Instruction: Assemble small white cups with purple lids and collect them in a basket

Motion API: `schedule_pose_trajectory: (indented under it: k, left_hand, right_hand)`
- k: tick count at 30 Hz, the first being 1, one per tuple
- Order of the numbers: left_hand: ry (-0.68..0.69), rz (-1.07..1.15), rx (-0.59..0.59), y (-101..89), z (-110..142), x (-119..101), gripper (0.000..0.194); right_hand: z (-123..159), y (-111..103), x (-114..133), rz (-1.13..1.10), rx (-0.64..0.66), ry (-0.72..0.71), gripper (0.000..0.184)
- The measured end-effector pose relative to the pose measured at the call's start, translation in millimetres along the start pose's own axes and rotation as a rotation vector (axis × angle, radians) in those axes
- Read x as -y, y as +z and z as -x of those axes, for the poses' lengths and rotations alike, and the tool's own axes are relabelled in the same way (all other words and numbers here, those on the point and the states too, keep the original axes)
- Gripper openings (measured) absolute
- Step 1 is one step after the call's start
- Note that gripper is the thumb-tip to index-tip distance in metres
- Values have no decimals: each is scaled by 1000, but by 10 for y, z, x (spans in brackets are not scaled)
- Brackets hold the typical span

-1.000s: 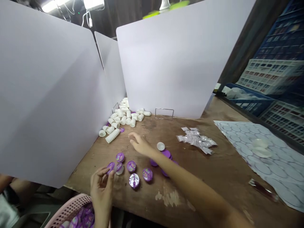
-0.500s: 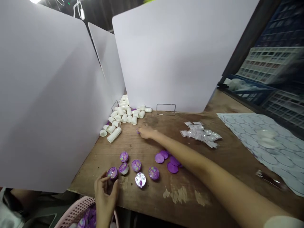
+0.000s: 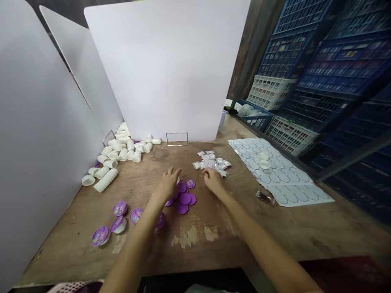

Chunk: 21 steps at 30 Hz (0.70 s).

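Observation:
My left hand (image 3: pixel 168 184) is curled over the table's middle, just behind a loose pile of purple lids (image 3: pixel 185 198). A bit of a white cup (image 3: pixel 178 180) shows under its fingers, mostly hidden by them. Beside it lies a purple disc with a printed top (image 3: pixel 190 183). My right hand (image 3: pixel 213 181) has its fingers bent together at the near edge of a heap of small clear packets (image 3: pixel 214 161); what the fingertips pinch is hidden. Several lidded cups (image 3: pixel 101 236) with purple printed tops stand left of my left forearm, which covers part of that group.
White cups (image 3: pixel 123 154) lie heaped at the back left, with a nested stack (image 3: pixel 106 180) in front. White partition boards (image 3: pixel 171 73) stand behind and left. A circle-printed sheet (image 3: pixel 275 173) and a brown packet (image 3: pixel 265 198) lie right. Crates (image 3: pixel 271 91) are stacked beyond; a pink basket (image 3: pixel 69 287) sits below.
My view has turned right. My left hand has left the lidded cups at the front left for the lids. My right hand has moved from near the white cups to the clear packets.

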<state>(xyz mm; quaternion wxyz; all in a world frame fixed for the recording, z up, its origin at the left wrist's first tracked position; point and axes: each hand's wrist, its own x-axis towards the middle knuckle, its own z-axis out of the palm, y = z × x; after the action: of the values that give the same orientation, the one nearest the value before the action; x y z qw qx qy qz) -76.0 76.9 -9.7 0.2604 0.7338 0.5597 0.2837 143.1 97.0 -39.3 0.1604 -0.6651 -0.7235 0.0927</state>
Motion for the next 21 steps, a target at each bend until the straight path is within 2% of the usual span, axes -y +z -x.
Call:
schedule_pose_trajectory:
  k: [3, 5, 8, 11, 13, 16, 19, 21]
  left_hand:
    - [-67, 111, 21, 33, -253, 28, 27]
    - [-116, 202, -13, 19, -299, -5, 17]
    - [-208, 420, -39, 67, -237, -189, 11]
    - [-316, 705, 19, 285, -46, -466, 20]
    - [-385, 870, 55, 508, 125, -641, 31]
    - [-473, 1040, 47, 869, 365, -834, 38]
    - [-547, 1216, -4, 1157, 525, -950, 47]
    - [-527, 1357, -47, 1282, 592, -996, 48]
  right_hand:
    - [-3, -90, -376, 21, -137, 164, 30]
    - [-16, -136, -585, -12, -148, 173, 26]
    - [-22, -189, -777, -102, -128, 137, 14]
    - [10, -258, -854, -196, -141, 139, 8]
    - [82, -316, -855, -253, -163, 151, 10]
    - [327, -402, -734, -350, -239, 137, 12]
    - [736, -437, -437, -546, -384, -6, 13]
    - [1021, -418, -194, -593, -398, -120, 12]
